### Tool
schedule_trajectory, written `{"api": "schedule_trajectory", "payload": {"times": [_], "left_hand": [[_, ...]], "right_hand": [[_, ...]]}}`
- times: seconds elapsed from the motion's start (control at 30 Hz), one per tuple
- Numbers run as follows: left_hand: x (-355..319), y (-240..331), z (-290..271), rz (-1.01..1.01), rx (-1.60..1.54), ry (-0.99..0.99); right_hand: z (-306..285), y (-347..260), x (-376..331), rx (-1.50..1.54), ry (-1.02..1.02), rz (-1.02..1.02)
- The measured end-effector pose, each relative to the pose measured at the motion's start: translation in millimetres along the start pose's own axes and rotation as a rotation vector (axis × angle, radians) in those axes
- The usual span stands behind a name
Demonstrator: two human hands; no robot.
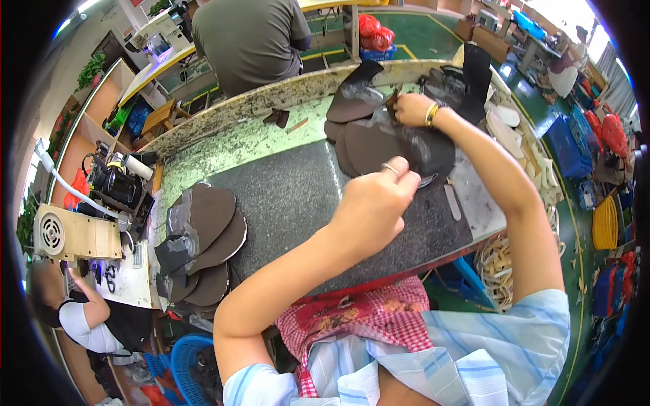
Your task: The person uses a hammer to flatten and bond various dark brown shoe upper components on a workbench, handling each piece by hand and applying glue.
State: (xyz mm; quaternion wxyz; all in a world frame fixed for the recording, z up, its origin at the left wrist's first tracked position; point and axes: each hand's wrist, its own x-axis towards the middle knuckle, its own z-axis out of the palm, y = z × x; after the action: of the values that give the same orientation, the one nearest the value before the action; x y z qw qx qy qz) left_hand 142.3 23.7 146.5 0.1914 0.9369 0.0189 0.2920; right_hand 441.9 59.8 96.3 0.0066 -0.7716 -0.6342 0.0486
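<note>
Dark slab (277, 193), brown pieces (372, 145) overlapping.
Left hand (376, 206): curled, cannot tell on what; right hand (414, 110): pinching pieces' far side. Best kept flat.

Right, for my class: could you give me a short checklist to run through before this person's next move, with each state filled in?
1. Right hand at the brown pieces: ok, at their far side.
2. Left hand gripping something: cannot tell; fingers curled, contents unclear.
3. Left-hand stack squared up: not ok; its pieces are fanned out.
4. Pale strip out of both hands: ok, lying near the right end of the dark slab.
5. Co-worker's hand away from the work: ok, far left, near the machine.
</note>
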Motion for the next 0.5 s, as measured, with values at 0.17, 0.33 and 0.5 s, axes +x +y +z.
{"api": "schedule_trajectory", "payload": {"times": [0.17, 0.33, 0.5], "left_hand": [[-59.5, -14.1, -17.2, -0.655, -0.607, -0.207], [-145.0, -59.7, 27.6, -1.042, -0.785, -0.172], [-144.2, -62.7, 20.9, -1.024, -0.878, -0.257]], "right_hand": [[-3.9, 20.0, -27.2, -0.409, 0.130, -0.412], [-11.0, -110.1, -135.5, 0.643, -0.074, -0.253], [34.3, -146.7, -195.4, 0.564, -0.246, -0.347]]}}
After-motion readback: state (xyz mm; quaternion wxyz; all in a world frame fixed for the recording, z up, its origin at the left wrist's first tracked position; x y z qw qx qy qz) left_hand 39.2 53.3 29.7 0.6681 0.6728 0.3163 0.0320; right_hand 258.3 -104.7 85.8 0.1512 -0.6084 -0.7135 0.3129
